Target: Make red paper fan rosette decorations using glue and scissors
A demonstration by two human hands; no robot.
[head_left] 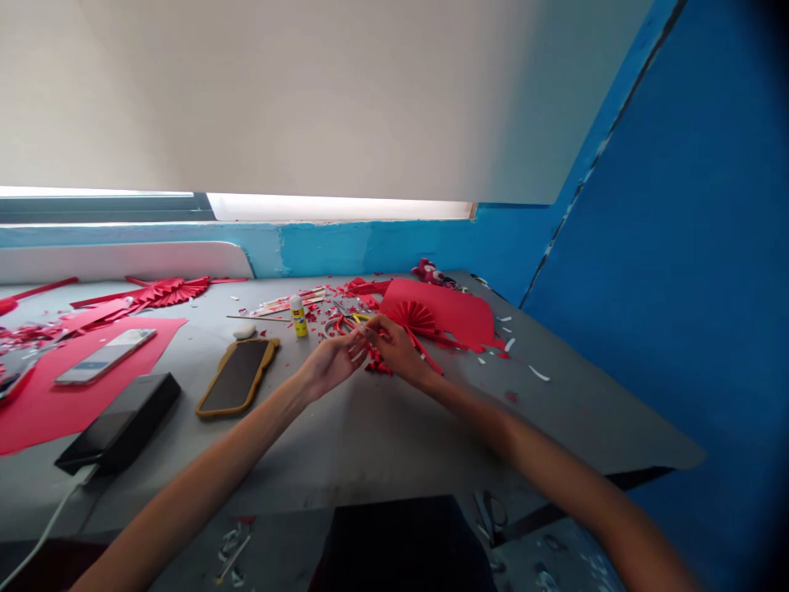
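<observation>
My left hand [336,360] is turned partly palm-up above the table, its lower fingers loosely curled and its thumb and forefinger drawn toward the right hand's fingertips. Opposite it, my right hand [398,349] is closed in a pinch, and the fingertips of both hands meet. Whatever lies between them is too small to make out. Just behind the hands are scissors with yellow handles [359,317] and a red pleated paper fan [412,316], partly covered by my right hand. A yellow glue stick [298,316] with a white cap stands upright left of them.
A phone in a yellow-brown case [237,376], a pale phone [106,357] on red paper [37,415] and a black box-shaped device [120,419] with a white cable lie left. Red paper [453,306] and scraps lie behind. A blue wall [666,271] borders the right.
</observation>
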